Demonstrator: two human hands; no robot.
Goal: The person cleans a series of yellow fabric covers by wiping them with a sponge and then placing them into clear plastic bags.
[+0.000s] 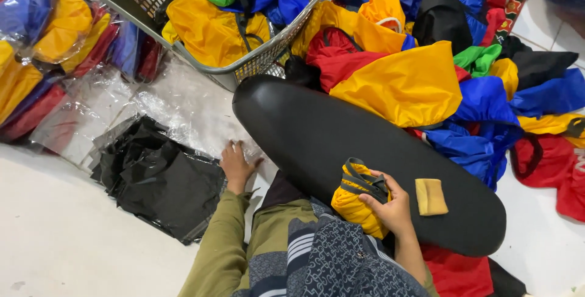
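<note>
My right hand grips a folded yellow fabric bag with a dark strap, resting it on a long black oval board that lies across my lap. My left hand reaches out to the floor, fingers spread on a stack of clear plastic sleeves, right beside a pile of black plastic bags. A small tan rectangular pad lies on the board just right of my right hand.
A grey wire basket with yellow, green and blue bags stands at the top. A heap of loose yellow, blue, red, black and green bags fills the right. Packed bags in clear sleeves lie stacked at the top left.
</note>
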